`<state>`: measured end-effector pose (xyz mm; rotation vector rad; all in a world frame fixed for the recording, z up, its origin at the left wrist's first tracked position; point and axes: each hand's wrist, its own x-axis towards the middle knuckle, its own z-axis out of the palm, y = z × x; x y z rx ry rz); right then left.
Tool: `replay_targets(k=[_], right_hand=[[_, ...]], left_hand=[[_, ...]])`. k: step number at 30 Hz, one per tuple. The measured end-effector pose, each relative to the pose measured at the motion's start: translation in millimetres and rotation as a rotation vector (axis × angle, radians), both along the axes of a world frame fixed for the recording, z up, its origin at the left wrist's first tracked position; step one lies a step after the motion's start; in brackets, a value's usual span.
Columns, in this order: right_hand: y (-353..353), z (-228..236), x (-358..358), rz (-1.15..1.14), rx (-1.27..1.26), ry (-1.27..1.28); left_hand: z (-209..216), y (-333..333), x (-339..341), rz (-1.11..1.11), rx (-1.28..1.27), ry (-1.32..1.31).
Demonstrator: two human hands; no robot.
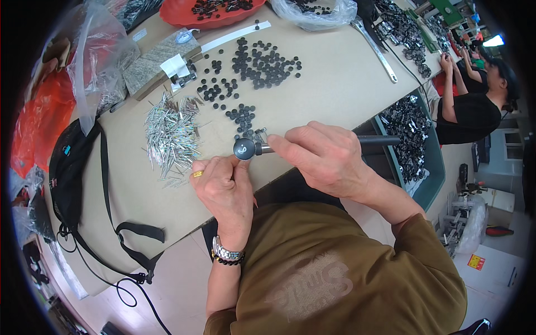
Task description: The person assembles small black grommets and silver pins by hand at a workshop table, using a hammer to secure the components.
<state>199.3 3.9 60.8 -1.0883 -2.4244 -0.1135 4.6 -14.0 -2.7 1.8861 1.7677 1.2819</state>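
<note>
My right hand (324, 156) is wrapped round the shaft of a hammer (379, 140), which has a round dark head, a metal neck and a long dark handle pointing right. Its head is above the table, against the fingertips of my left hand (223, 181). Those fingers are pinched together, and whatever they hold is hidden beneath the head. A heap of thin silvery metal pins (170, 134) lies left of my left hand. Just beyond the hammer head, small round black caps (241, 114) are scattered; more caps (262, 64) lie farther back.
A stone block (162, 61) sits at the back left, near a red bowl (212, 19) and a clear plastic bag (315, 14). A wrench (375, 50) lies to the right. Beside the table stands a green bin (438, 173) of black parts. A black strapped bag (75, 167) lies left. Another person (472, 106) sits at right.
</note>
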Motion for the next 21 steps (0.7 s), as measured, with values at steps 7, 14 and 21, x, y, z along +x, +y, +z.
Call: replay_targets(k=[7, 14, 21], right_hand=[[-1.2, -4.5, -2.1, 0.016, 0.015, 0.061], [11.6, -6.8, 19.0, -0.174, -0.135, 0.413], [49.6, -36.4, 81.7, -0.629, -0.174, 0.247]], left_hand=[[2.1, -1.0, 0.3, 0.007, -0.034, -0.012], [4.8, -0.2, -1.1, -0.021, 0.001, 0.041], [42.7, 43.7, -13.4, 0.044, -0.206, -0.091]])
